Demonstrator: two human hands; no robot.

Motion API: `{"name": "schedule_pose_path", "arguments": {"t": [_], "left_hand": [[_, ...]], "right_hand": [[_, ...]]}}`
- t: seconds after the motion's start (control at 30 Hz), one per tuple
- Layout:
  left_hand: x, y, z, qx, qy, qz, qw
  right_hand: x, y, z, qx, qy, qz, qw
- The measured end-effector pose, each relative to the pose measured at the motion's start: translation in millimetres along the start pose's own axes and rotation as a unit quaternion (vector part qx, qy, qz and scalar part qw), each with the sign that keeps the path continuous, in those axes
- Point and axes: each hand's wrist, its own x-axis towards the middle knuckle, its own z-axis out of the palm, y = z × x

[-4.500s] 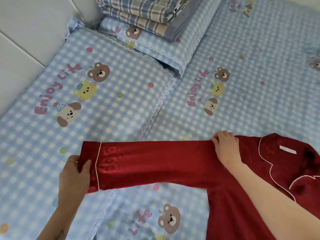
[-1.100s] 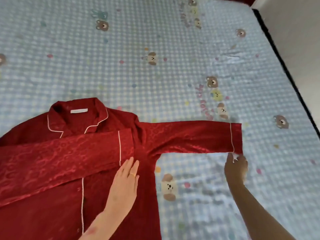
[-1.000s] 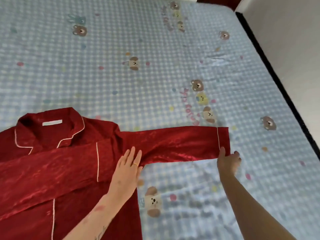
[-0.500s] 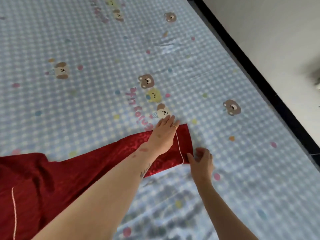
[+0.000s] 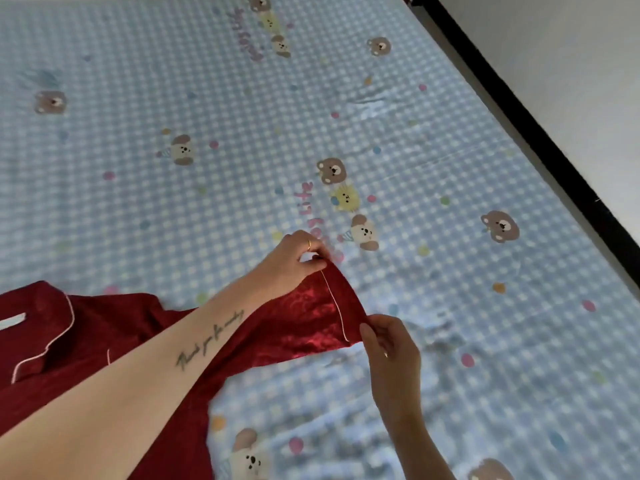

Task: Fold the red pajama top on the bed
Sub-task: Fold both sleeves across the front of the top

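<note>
- The red pajama top (image 5: 114, 344) is spread on the checked bed sheet (image 5: 433, 140); its collar (image 5: 52, 327) is seen well to the left of the cuff (image 5: 341, 299), the landmark used here.
- The left hand (image 5: 294, 259) is held at the cuff's far corner, the fingers closed in a pinch on the fabric.
- The sleeve (image 5: 287, 327) is raised off the sheet at the cuff, the white piping (image 5: 334, 299) running between the 2 hands.
- The right hand (image 5: 389, 344) is set at the cuff's near corner, thumb and fingers closed on the edge.
- The step in hand is judged to be the folding-in of this sleeve; next, the cuff should be carried left across the body and laid flat, both corners kept level.
</note>
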Motion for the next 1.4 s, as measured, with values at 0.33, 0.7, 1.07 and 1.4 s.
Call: {"name": "schedule_pose_path", "arguments": {"t": [0.33,0.7,1.07,1.4], "left_hand": [[-204.9,-103.9,-141.3,-0.134,0.084,-0.208,0.965],[-371.9,-209.5,-215.6,-0.321,0.199,-0.329,0.865],[-438.9,-307.4,-185.4,-0.167,0.368,-0.374,0.835],[-454.1,-310.6,-147.3,-0.082,0.407,-0.372,0.831]], "right_hand": [[-157.4,-41.9,172.3,-0.029,-0.168,-0.061,0.984],[-291.7,-25.1,320.7,-0.073,-0.327,-0.108,0.936],[-337.5,8.6,378.3,-0.149,-0.463,-0.099,0.868],[-189.1,31.9,294.3,-0.518,-0.216,-0.241,0.791]]}}
